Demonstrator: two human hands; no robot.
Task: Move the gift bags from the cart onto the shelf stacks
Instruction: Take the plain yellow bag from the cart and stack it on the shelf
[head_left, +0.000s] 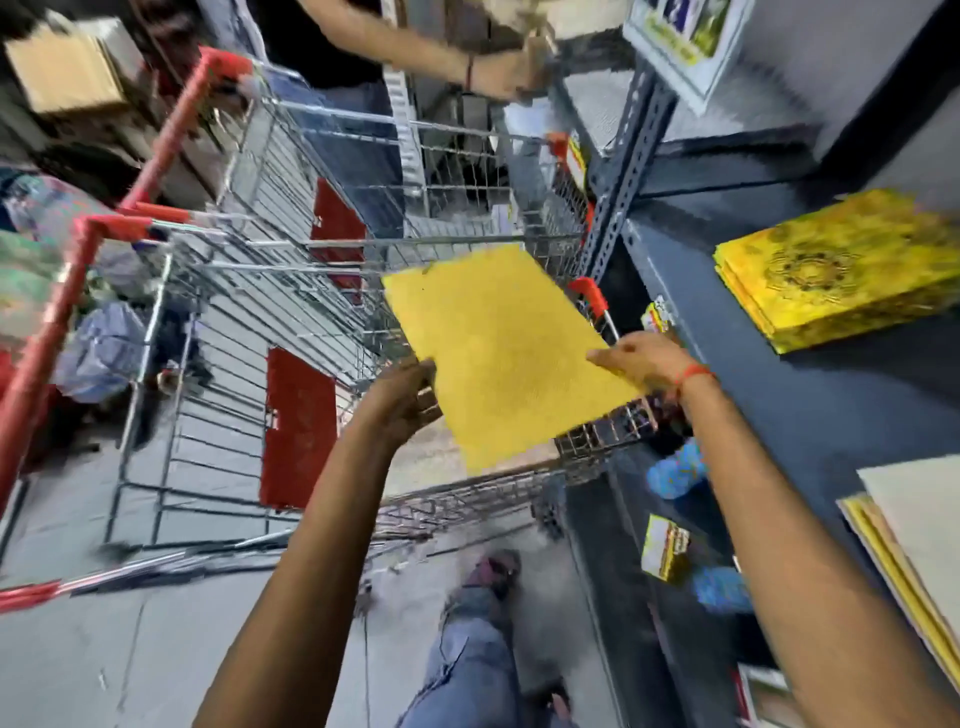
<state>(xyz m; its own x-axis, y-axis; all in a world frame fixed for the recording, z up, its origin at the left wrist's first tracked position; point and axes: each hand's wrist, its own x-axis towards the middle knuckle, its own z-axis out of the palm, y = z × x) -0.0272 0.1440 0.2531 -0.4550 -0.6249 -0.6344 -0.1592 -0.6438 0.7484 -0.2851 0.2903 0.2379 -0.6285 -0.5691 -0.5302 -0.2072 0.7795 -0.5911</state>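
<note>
Both hands (402, 395) grip yellow bag (506, 353); L fingers hidden underneath.

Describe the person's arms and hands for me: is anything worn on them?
Both forearms are bare, with no sleeves in view and no gloves. The right hand has a thin orange-red thread band tied around its wrist. The left hand seems to carry a ring on one finger, though the blur makes that uncertain.

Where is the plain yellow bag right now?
The plain yellow bag is mid-frame in the head view, held flat between the left hand and right hand, above the cart, left of the shelf.
</note>
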